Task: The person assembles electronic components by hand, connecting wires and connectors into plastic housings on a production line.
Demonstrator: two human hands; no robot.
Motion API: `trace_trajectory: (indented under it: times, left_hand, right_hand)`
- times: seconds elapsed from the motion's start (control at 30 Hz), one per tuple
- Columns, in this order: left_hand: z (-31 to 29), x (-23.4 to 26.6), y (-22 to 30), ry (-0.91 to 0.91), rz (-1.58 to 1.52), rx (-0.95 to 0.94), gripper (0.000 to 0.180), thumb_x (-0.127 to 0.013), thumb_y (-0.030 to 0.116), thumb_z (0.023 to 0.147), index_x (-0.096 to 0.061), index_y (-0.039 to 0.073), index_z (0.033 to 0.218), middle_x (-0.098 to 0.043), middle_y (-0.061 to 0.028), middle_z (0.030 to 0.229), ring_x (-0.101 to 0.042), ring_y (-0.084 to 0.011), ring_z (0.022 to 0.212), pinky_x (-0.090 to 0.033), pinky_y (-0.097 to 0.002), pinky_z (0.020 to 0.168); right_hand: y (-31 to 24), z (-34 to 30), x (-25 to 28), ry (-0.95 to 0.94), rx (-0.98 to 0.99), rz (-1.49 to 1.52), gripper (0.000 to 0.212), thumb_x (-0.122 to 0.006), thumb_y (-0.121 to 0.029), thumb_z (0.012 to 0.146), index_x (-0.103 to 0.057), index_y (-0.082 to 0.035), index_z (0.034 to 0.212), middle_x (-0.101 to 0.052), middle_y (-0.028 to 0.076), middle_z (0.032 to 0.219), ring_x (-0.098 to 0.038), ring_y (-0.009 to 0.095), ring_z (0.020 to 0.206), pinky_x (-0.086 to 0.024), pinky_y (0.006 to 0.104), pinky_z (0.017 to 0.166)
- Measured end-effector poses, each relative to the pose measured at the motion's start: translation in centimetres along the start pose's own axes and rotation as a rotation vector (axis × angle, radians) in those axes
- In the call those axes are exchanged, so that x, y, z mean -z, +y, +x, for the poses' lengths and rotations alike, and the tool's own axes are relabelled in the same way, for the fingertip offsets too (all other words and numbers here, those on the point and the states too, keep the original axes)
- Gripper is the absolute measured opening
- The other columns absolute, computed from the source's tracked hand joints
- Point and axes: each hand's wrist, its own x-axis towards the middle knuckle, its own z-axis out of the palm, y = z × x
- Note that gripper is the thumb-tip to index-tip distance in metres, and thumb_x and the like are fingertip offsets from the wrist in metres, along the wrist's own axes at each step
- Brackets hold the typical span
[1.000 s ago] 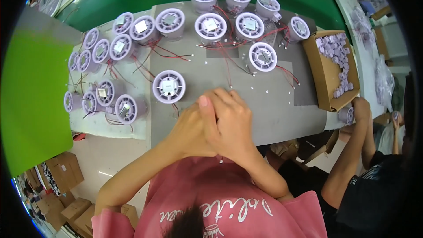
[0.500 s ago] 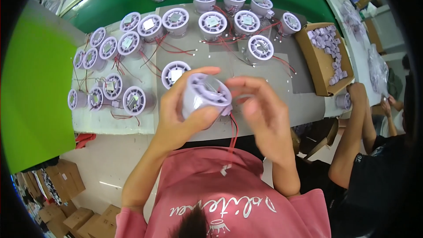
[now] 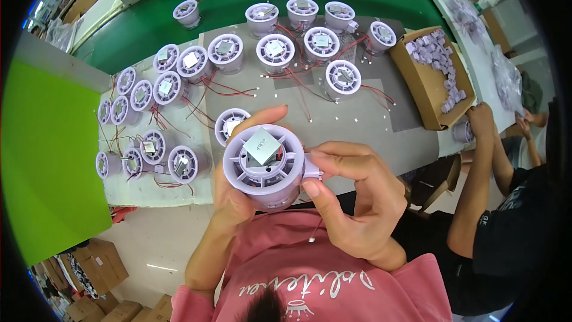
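My left hand (image 3: pixel 231 206) is wrapped round a lilac cup-shaped housing (image 3: pixel 285 183), held up near my chest. Its spoked round face points up, and a square silvery plate (image 3: pixel 263 146) sits at the centre, with a bit of red wire under it. On the right side of the housing, the thumb and fingertips of my right hand (image 3: pixel 360 194) pinch a small lilac plastic piece (image 3: pixel 311 167) that sticks out from the wall. A thin wire with a white plug (image 3: pixel 311 240) hangs below. Whether the small piece is fastened cannot be seen.
Several similar housings (image 3: pixel 168 87) with red and black wires stand across the grey-topped table (image 3: pixel 238 96). A cardboard box (image 3: pixel 424 88) of small lilac pieces is at the right. Beside it are another person's arms (image 3: pixel 481 161) and one more housing (image 3: pixel 462 132).
The housing has turned its spoked face up and come nearer. My right hand, apart from it and blurred before, now grips the small piece at its side.
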Motion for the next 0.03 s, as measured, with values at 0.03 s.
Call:
trace_trajectory:
  times: [0.03]
  left_hand:
    - [0.12,0.07,-0.06,0.001,0.001,0.0,0.117,-0.065,0.077,0.077,-0.029,-0.008,0.148,-0.057,-0.0182,0.116,-0.061,-0.0235,0.101,-0.051,-0.0334,0.086]
  right_hand:
    - [0.25,-0.11,-0.16,0.021,0.007,-0.016,0.029,-0.081,0.004,0.076,-0.069,0.004,0.102,-0.071,0.017,0.102,-0.071,0.023,0.083,-0.056,0.0267,0.071]
